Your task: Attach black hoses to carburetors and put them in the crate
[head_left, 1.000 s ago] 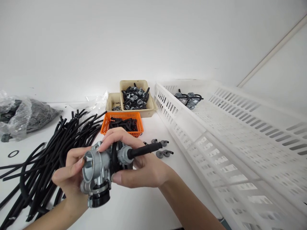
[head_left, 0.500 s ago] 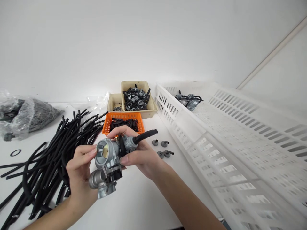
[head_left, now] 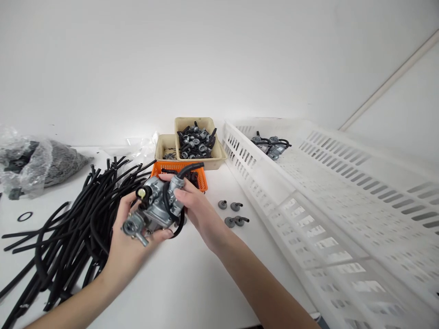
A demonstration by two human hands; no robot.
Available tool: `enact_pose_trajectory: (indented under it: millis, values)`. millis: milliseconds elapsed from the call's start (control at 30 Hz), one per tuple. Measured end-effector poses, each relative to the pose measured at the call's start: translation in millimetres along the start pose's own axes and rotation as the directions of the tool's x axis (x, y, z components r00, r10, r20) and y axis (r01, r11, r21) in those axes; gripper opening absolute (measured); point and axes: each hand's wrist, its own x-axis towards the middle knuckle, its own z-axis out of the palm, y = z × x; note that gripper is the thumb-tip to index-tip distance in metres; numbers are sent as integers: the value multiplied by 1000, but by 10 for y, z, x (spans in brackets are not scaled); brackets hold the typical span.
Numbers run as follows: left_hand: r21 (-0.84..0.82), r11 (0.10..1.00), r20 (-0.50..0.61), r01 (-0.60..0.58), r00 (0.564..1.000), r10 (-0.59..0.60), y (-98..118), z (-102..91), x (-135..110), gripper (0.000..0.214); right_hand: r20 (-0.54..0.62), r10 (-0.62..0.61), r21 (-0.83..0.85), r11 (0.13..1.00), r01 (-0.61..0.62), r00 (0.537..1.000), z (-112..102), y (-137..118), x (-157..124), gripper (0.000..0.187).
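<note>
Between both hands, above the white table, I hold a silver metal carburetor (head_left: 158, 211). A short black rubber hose sticks out at its upper right, and a thinner black hose loops down its right side. My left hand (head_left: 128, 233) wraps round the lower left, its thumb under the body near the hose loop. My right hand (head_left: 197, 203) grips the upper right end, thumb on the near face and fingers partly hidden behind. An orange basket (head_left: 203, 180) of black rubber parts lies just beyond the hands.
Many black hoses (head_left: 73, 228) are heaped at left, near a plastic bag (head_left: 44, 162) of dark parts and a black ring (head_left: 25, 216). Beige bins (head_left: 219, 157) hold small metal parts. Several grey caps (head_left: 236, 206) lie by a large white crate (head_left: 274, 205) with carburetors (head_left: 272, 145) inside.
The carburetor has been turned over in my hands, so another side faces me and the looped hose shows. My left hand has shifted its hold to beneath the body.
</note>
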Motion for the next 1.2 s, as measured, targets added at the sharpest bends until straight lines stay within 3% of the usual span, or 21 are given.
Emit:
enact_pose_trajectory:
  millis: [133,267,500,800,1200]
  values:
    - [-179,971,27,159,987,-157,-75,-15,25,51,-89,10,-91,996,-18,996,42,25,17,32]
    - [-283,922,48,265,964,-262,-94,4,28,50,-138,51,-154,985,-72,989,67,14,7,28]
    - [-311,910,114,274,961,-250,-19,20,6,45,-153,28,-155,986,-52,988,67,-14,-8,30]
    - [-374,834,290,406,905,-311,74,65,15,40,-187,8,-126,992,-32,982,53,-2,4,32]
    - [-378,786,257,490,871,-419,-41,8,21,48,-173,13,-138,990,-37,985,61,-16,11,28]
